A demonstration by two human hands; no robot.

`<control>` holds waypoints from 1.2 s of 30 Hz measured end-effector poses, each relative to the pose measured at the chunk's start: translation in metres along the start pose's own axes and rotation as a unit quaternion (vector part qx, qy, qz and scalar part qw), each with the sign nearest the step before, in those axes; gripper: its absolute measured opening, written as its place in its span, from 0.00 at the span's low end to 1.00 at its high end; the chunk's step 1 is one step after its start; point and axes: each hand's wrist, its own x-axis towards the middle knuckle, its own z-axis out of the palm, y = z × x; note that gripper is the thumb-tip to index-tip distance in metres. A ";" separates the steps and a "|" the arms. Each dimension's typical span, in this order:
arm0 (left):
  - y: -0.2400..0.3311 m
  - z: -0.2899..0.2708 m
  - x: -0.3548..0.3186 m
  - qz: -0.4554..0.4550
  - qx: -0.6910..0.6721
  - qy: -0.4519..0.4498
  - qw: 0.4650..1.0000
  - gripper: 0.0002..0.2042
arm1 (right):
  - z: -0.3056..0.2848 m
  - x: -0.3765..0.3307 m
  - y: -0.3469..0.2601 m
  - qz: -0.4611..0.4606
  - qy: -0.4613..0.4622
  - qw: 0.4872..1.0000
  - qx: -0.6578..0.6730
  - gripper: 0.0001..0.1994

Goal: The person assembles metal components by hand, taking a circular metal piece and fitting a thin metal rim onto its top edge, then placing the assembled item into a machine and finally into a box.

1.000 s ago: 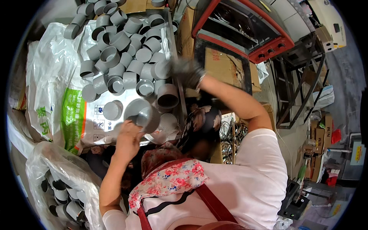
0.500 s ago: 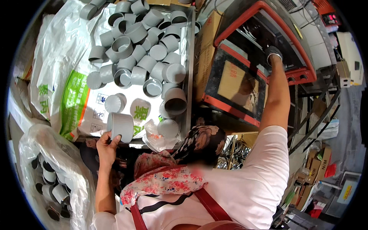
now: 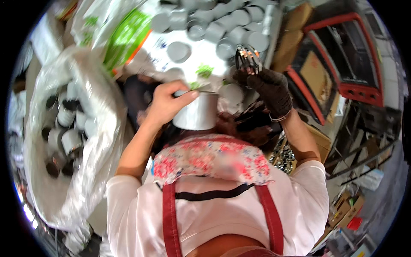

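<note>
My bare left hand (image 3: pixel 169 103) grips a grey cup-shaped plastic cap (image 3: pixel 198 110) by its rim, the thumb over the edge, just in front of my chest. My right hand (image 3: pixel 270 91), in a dark glove, is closed on shiny metal rings (image 3: pixel 248 59) held up to the right of the cap and apart from it. How many rings there are is blurred. Beyond both hands, several more grey caps (image 3: pixel 179 51) lie on a white printed plastic sheet.
A red toaster oven (image 3: pixel 373 81) with its door lowered stands at the right, beside a cardboard box (image 3: pixel 295 40). A clear plastic bag (image 3: pixel 36 145) at the left holds several grey caps. Shiny metal rings fill an open box (image 3: pixel 282 156) by my right elbow.
My right hand has come out of the oven with metal rings and moved left, near the cap. My left hand has brought its cap closer to my body. The view has shifted.
</note>
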 end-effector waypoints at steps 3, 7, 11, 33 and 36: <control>-0.004 -0.005 -0.024 -0.003 -0.110 -0.002 0.994 0.07 | 0.051 -0.019 0.011 0.066 -0.087 0.993 0.035 0.10; -0.014 -0.008 -0.055 -0.095 -0.280 0.012 0.955 0.08 | 0.097 -0.039 0.019 0.157 -0.160 0.974 0.039 0.11; -0.010 -0.016 -0.066 -0.208 -0.297 -0.004 0.932 0.05 | 0.118 -0.042 0.030 -0.086 -0.207 0.967 -0.117 0.09; -0.006 -0.028 -0.094 -0.275 -0.357 0.043 0.892 0.04 | 0.165 -0.049 0.028 -0.200 -0.121 0.934 -0.269 0.10; -0.005 -0.027 -0.096 -0.282 -0.333 0.046 0.898 0.06 | 0.165 -0.052 0.033 -0.237 -0.078 0.916 -0.314 0.10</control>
